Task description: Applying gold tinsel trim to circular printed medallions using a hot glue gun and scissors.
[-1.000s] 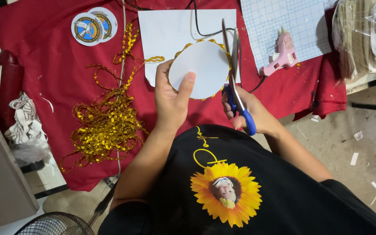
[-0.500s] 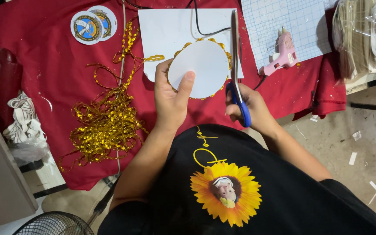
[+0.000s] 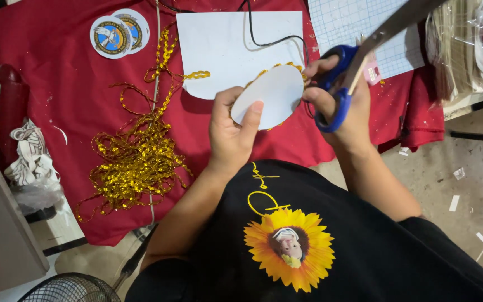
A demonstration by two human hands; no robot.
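Observation:
My left hand (image 3: 231,134) grips a white round card disc (image 3: 269,96) edged with gold trim, thumb pressed on its face. My right hand (image 3: 345,109) holds blue-handled scissors (image 3: 364,56), fingers through the loops, blades pointing up and to the right away from the disc. The right fingertips touch the disc's right edge. Both hands hover over a table covered in red cloth (image 3: 57,84).
A tangled heap of gold sequin trim (image 3: 135,159) lies on the cloth at left. Two round printed badges (image 3: 118,33) sit at the back left, a white sheet (image 3: 225,45) behind the disc, a grid mat (image 3: 347,19) at the back right. A fan grille (image 3: 71,288) sits at the bottom left.
My right hand lifted from beside the disc's lower right to its right edge and swung the scissor blades from upright to slanting right. The view moved closer.

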